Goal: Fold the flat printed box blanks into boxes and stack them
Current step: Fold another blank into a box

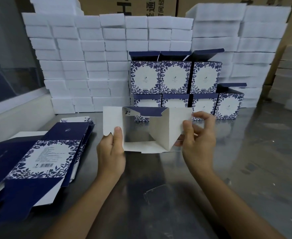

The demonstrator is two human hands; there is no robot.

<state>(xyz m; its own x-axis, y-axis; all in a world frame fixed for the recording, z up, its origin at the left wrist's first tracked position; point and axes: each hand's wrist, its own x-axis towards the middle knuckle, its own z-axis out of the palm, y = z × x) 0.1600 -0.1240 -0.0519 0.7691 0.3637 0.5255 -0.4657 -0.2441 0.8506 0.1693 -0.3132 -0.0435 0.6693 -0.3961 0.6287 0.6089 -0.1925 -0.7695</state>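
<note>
At frame centre you hold a half-folded box [148, 130], white inside facing you and nothing in it. Your left hand [111, 149] pinches its left wall, thumb on the inner face. Your right hand [197, 133] grips the right flap, fingers [187, 133] clamped on the card. Behind it, finished boxes [176, 78] stand stacked in two rows with lids raised; their interiors are not visible. Flat blanks [43, 152] lie piled at lower left on the counter [245, 161], partly cut off by the frame edge. White foam blocks [90, 49] fill the background.
</note>
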